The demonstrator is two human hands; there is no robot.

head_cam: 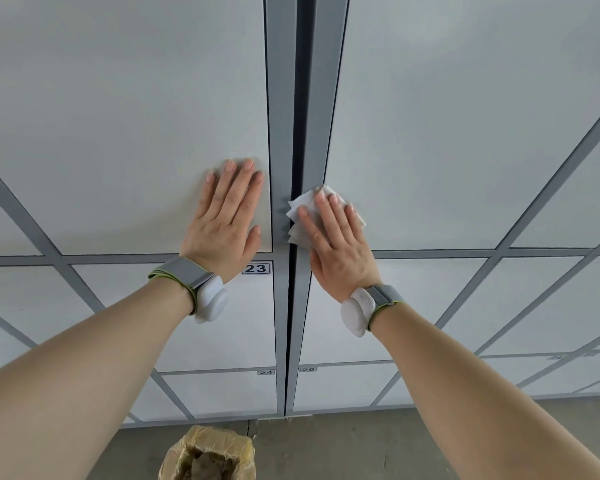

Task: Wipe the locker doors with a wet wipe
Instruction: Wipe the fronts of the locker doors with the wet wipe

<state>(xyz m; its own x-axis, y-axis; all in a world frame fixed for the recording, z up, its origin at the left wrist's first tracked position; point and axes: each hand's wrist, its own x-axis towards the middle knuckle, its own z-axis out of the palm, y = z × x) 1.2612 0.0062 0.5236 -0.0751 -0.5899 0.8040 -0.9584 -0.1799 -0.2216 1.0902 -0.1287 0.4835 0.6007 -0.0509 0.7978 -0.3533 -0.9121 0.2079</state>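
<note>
Pale grey locker doors fill the view, split by a dark grey upright frame (303, 98). My left hand (224, 220) lies flat, fingers apart, on the lower right corner of the left door (118, 116), just above the door numbered 23 (256, 268). My right hand (336, 244) presses a crumpled white wet wipe (300, 211) against the lower left corner of the right door (465, 116), at the edge of the frame. Part of the wipe is hidden under my fingers. Both wrists wear grey bands with white pods.
Below are smaller doors numbered 24 (266, 372) and 20 (307, 369). A bin lined with a yellowish bag (208, 453) stands on the grey concrete floor (361, 445) at the foot of the lockers, between my forearms.
</note>
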